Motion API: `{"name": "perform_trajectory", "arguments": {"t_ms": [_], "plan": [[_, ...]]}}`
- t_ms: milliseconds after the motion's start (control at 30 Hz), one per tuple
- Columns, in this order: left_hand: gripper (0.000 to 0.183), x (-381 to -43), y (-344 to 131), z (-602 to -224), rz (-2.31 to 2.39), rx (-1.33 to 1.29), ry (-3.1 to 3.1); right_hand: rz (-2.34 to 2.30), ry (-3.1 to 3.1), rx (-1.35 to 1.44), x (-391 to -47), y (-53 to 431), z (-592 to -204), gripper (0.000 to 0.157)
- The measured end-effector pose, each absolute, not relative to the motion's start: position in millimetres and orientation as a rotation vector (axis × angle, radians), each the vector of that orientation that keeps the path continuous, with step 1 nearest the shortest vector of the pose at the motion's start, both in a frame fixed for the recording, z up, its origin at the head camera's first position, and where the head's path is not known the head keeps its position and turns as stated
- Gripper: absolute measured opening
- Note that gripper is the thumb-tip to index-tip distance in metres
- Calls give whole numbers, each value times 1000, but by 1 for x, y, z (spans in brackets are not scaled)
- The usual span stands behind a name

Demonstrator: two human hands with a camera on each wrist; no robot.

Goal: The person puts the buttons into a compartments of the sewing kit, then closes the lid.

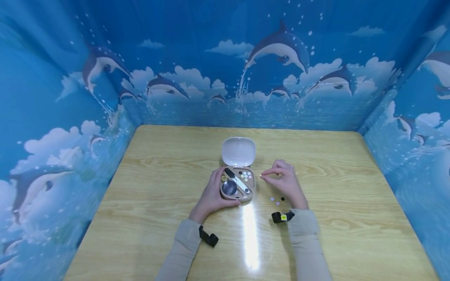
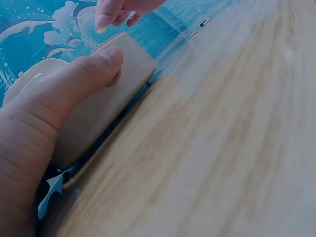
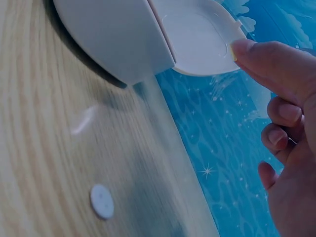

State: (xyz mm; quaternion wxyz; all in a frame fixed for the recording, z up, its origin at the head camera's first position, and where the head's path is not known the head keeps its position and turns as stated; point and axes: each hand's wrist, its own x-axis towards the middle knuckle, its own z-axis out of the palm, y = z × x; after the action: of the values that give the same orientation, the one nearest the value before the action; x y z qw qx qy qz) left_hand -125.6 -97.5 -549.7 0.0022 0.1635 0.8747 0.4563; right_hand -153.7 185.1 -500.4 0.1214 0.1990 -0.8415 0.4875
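Observation:
A small sewing box (image 1: 253, 186) stands on the table with its white lid (image 1: 239, 151) tipped up at the back. My left hand (image 1: 213, 193) grips it from the left, thumb along the front wall. Inside, a black-and-white tool (image 1: 239, 182) lies diagonally between a dark round disc (image 1: 229, 188) with a gold-coloured ring (image 1: 224, 178) and a compartment with several buttons (image 1: 245, 174). Just right of the box, my right hand (image 1: 286, 182) pinches a tiny yellowish button (image 3: 233, 53) between thumb and forefinger; the fingertips cover most of it.
On the table (image 1: 168, 168) by the right wrist lie a pale button (image 1: 272, 199), a black button (image 1: 283, 199) and a purple button (image 1: 277, 203). A blue dolphin-print curtain (image 1: 197, 101) encloses the back and sides.

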Motion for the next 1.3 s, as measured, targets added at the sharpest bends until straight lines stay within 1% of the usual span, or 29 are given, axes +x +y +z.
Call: {"name": "perform_trajectory", "arguments": {"t_ms": [333,533,867,1300], "plan": [[136,-125,-98,-550,1422,523,2745,1427,-2489,624,-161,170,-503,14],[137,-125,-98,-550,1428,518,2731,1432,-2625,558,-159,163,-508,11],[137,-126,-97,-549,1417,519,2740,1281,-2711,632,-161,158,-509,11],[136,-125,-97,-550,1418,512,2738,1093,-2878,576,-161,146,-497,11]]}}
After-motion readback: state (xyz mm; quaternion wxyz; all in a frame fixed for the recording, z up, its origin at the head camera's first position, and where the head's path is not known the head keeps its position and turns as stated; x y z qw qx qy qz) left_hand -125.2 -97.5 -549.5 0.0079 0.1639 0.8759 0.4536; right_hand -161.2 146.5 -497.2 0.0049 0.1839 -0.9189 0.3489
